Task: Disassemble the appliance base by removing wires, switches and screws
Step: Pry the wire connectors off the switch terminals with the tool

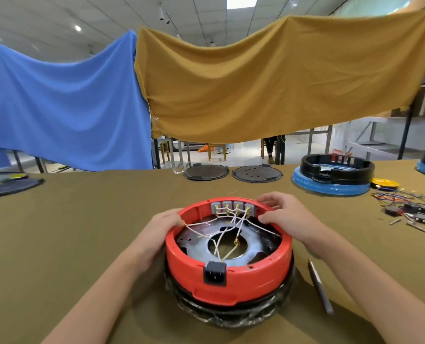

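Hands apart: left hand (165,220), right hand (284,214) both grip red base (231,274) rim; white wires (221,229) inside.

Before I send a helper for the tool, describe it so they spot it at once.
Start at the round red plastic appliance base between the two hands. On the olive cloth just right of it lies a slim grey metal tool, alone, unlike the small parts piled farther back.

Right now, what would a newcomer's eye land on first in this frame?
The round red plastic appliance base at centre, white wires crisscrossing inside, with both hands on its rim: left hand, right hand. Behind, blue cloth and mustard cloth hang across the view.
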Tool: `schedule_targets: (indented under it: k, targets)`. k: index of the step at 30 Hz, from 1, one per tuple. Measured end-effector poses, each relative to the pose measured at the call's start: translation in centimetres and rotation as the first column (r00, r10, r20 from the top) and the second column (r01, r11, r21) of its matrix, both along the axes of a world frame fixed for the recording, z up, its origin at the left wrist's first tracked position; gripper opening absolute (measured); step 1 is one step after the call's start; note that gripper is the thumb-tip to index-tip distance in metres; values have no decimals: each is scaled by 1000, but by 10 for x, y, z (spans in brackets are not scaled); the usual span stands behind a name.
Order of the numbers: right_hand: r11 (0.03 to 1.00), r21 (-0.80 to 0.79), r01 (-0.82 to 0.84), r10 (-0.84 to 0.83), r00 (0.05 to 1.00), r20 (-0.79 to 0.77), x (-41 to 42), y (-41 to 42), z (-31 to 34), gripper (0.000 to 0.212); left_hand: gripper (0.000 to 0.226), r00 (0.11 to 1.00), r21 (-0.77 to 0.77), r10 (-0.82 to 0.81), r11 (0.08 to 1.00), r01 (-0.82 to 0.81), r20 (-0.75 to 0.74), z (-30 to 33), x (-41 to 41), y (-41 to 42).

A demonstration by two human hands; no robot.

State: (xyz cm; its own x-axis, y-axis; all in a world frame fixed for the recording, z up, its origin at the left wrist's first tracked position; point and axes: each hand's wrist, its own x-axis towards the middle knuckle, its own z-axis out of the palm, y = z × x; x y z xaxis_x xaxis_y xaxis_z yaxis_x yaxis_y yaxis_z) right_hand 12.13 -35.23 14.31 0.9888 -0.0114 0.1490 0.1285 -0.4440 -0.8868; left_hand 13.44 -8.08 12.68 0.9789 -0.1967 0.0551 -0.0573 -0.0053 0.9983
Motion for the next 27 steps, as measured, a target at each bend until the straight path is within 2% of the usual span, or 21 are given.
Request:
schedule_targets:
  k: [2,3,5,6,8,10,13,17,19,24,27]
  targets:
    - [998,68,1,-8,994,105,-2,-1,3,44,41,990,-29,80,997,-77,118,4,2,2]
    - [987,159,-25,-2,986,166,-4,-2,6,47,41,981,-69,94,994,-84,171,6,4,4]
    - [926,352,-139,36,958,285,-5,-6,11,46,43,960,-162,79,986,-35,270,9,7,8]
    - [897,398,-192,55,942,330,-4,-7,12,45,46,950,-207,73,978,-9,304,10,8,9]
    - [883,383,-273,126,921,368,-4,-7,13,45,49,934,-251,63,968,29,351,10,9,11]
    - [904,294,-310,200,915,350,-5,-7,11,47,47,922,-266,79,964,27,379,10,7,10]
    - [935,202,-291,229,931,283,-4,-7,9,49,44,911,-333,168,942,-36,376,11,4,11]
    - [948,191,-253,206,951,232,-1,-7,7,48,41,903,-350,253,928,-125,347,11,5,8]
    - [954,213,-212,162,959,232,1,-6,5,46,38,918,-328,231,937,-121,323,10,7,8]
    - [946,302,-115,64,983,173,3,-10,2,43,41,978,-170,47,985,-12,203,6,10,9]
    - [943,318,-95,49,987,151,4,-13,3,37,40,987,-77,39,997,-28,157,7,12,10]
